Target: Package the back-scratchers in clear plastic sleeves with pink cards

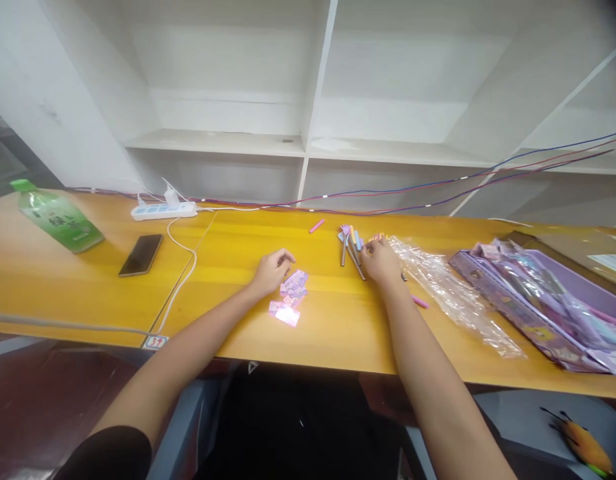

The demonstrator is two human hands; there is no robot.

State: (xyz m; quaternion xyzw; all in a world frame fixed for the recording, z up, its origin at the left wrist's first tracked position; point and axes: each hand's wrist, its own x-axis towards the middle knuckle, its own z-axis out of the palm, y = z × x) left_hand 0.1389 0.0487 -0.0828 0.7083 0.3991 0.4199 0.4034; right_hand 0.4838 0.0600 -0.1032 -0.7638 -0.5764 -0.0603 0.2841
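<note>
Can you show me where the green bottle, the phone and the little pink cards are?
green bottle point(58, 217), head view, on its label.
phone point(141, 255), head view, middle of its dark screen.
pink cards point(291, 293), head view, middle of the pile.

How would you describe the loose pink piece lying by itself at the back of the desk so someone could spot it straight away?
Start at the long yellow wooden desk and look toward its back edge, near the white shelf divider. There, left of the bundle of pencils by the right hand, lies a short pink stick. Unlike the other pink stick beside the clear plastic wrapper, it lies alone, touching nothing.
</note>
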